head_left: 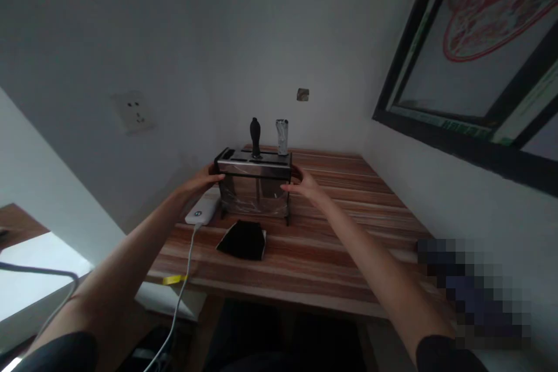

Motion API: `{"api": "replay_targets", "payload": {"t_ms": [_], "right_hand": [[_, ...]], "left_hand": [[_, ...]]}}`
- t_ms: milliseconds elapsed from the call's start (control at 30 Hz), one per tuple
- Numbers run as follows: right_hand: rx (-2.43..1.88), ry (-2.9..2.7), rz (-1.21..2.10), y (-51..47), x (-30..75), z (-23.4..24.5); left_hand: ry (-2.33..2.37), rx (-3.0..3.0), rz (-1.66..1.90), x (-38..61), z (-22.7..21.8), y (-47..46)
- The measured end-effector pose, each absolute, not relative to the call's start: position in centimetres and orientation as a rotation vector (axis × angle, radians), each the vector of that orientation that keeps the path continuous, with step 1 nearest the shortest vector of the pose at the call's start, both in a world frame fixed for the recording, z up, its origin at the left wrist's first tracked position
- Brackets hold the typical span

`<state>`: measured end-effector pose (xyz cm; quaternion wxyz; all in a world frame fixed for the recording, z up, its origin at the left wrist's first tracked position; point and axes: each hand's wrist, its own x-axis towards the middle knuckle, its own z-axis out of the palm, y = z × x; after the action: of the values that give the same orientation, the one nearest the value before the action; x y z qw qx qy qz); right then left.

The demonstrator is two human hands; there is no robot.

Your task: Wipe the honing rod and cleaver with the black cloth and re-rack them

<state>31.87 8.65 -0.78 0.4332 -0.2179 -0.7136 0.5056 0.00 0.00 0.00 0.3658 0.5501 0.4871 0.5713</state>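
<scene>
At the far left part of the wood-grained table, a clear-sided rack with a slotted metal top is held between two bare hands. The left hand clasps its left end, thumb on the near face and fingers mostly hidden; the right hand clasps the right end in much the same way. How hard either one presses, I can't tell from here.

Two upright pieces rise from the top: a black handle near the middle and a silver, wrapped-looking handle towards the right. Both stick up well above the hands, so a quick tilt could, I'd judge, make them swing or slide out. The side walls look glossy, perhaps filmed over, and a thumb might slip there if one end were raised before the other.

Just left of the rack lies a white power bank, close under the left wrist. Its pale cable drops over the near edge beside a bit of yellow tape; a forearm catching that line could drag the bank off. A black folded piece lies just nearer than the rack, where a foot pulled forward could ride up on it and tip everything.
</scene>
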Motion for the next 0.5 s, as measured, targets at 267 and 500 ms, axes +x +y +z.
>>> {"api": "replay_targets", "payload": {"t_ms": [267,500], "right_hand": [[-0.54,-1.789,1.129,9.4,33.8,0.4],[-0.558,-1.835,1.09,9.8,39.1,1.7]], "left_hand": [[1.176,1.453,1.495,2.1,1.5,0.6],[1.084,1.558,1.461,6.7,2.7,1.4]]}}
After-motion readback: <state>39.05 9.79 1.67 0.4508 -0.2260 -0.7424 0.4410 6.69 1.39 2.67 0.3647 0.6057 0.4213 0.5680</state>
